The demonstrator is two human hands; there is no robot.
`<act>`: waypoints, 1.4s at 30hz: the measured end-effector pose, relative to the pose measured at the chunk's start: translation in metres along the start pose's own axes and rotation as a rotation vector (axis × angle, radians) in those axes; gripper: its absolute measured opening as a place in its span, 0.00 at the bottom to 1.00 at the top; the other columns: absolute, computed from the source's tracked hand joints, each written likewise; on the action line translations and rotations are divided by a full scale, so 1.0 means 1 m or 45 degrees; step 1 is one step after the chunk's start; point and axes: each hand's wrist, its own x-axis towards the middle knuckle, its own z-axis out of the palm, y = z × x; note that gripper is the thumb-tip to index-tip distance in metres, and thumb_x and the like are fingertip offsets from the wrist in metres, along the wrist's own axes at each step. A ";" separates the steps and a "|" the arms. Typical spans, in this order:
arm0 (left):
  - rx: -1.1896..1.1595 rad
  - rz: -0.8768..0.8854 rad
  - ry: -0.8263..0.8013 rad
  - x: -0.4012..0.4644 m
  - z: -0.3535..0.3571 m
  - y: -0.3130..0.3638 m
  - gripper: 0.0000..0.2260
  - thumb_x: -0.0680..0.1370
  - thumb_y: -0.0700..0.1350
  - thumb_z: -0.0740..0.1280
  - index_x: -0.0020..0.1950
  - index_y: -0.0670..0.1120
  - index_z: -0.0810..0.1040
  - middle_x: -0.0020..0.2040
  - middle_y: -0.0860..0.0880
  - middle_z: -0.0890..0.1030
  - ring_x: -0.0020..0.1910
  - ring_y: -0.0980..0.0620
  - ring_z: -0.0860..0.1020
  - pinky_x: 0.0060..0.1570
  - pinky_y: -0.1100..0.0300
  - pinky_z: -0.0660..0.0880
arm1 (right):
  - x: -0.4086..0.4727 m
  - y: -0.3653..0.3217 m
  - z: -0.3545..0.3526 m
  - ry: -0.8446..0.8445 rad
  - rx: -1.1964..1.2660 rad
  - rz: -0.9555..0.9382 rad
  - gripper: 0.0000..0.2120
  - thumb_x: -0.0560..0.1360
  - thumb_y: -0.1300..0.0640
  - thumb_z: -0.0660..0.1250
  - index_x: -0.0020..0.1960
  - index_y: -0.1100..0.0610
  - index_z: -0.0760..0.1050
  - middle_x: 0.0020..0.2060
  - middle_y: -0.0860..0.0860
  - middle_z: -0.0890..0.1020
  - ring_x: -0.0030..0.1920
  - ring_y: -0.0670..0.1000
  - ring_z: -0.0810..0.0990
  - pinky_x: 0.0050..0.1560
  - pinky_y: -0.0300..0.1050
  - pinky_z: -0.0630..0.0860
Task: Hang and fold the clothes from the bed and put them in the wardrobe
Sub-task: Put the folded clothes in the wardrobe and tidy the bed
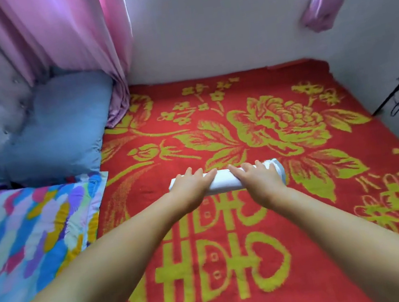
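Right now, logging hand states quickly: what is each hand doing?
Left hand: open, fingers flat, pressing on the rolled white cloth.
Right hand: open, fingers flat, pressing on the same roll.

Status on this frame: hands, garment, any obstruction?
Left hand and right hand flat, pressing on the white rolled garment. Roll lies on the red blanket. Nothing in the way.

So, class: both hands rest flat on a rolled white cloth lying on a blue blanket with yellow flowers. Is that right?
Not quite. The head view shows the left hand and right hand lying flat on the rolled white cloth, but the blanket under it is red, not blue, with yellow flowers. The blue thing is the pillow at the far left.
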 end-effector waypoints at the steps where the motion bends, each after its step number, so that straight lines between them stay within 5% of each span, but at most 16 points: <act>1: 0.007 0.007 0.047 -0.005 -0.014 0.003 0.32 0.78 0.36 0.59 0.77 0.51 0.49 0.69 0.42 0.68 0.68 0.38 0.65 0.59 0.43 0.69 | -0.008 0.003 -0.013 0.029 -0.007 0.009 0.34 0.79 0.63 0.58 0.78 0.45 0.47 0.72 0.54 0.64 0.72 0.64 0.61 0.66 0.66 0.62; 9: 0.074 -0.105 0.177 -0.044 -0.072 0.025 0.32 0.77 0.33 0.59 0.77 0.50 0.50 0.67 0.42 0.69 0.65 0.39 0.68 0.56 0.43 0.72 | -0.045 0.023 -0.083 0.168 -0.134 -0.123 0.37 0.75 0.65 0.64 0.77 0.47 0.50 0.66 0.53 0.70 0.64 0.60 0.69 0.62 0.63 0.68; 18: -0.095 -0.640 0.109 -0.144 -0.054 0.065 0.32 0.78 0.39 0.62 0.77 0.51 0.49 0.68 0.42 0.68 0.65 0.38 0.68 0.58 0.43 0.72 | -0.074 -0.004 -0.095 0.262 -0.257 -0.682 0.30 0.77 0.62 0.61 0.75 0.47 0.55 0.64 0.53 0.72 0.63 0.59 0.72 0.59 0.59 0.72; 29: -0.276 -1.395 0.071 -0.451 0.014 0.126 0.28 0.77 0.35 0.57 0.75 0.48 0.56 0.65 0.41 0.70 0.60 0.38 0.73 0.51 0.47 0.75 | -0.229 -0.222 -0.070 0.337 -0.447 -1.563 0.31 0.79 0.58 0.57 0.76 0.42 0.48 0.68 0.49 0.68 0.67 0.56 0.71 0.64 0.56 0.68; 38: -0.519 -2.026 -0.038 -0.726 0.100 0.285 0.33 0.76 0.33 0.60 0.78 0.47 0.50 0.65 0.39 0.70 0.62 0.36 0.70 0.56 0.44 0.72 | -0.499 -0.382 0.004 0.364 -0.672 -2.188 0.34 0.77 0.54 0.64 0.76 0.42 0.50 0.69 0.50 0.67 0.66 0.58 0.71 0.61 0.56 0.70; 42: -0.560 -2.218 -0.104 -0.811 0.135 0.351 0.34 0.76 0.33 0.61 0.78 0.48 0.50 0.63 0.39 0.71 0.59 0.37 0.73 0.52 0.47 0.72 | -0.602 -0.421 0.047 0.315 -0.745 -2.369 0.36 0.77 0.59 0.62 0.77 0.42 0.46 0.67 0.52 0.68 0.65 0.60 0.71 0.60 0.59 0.71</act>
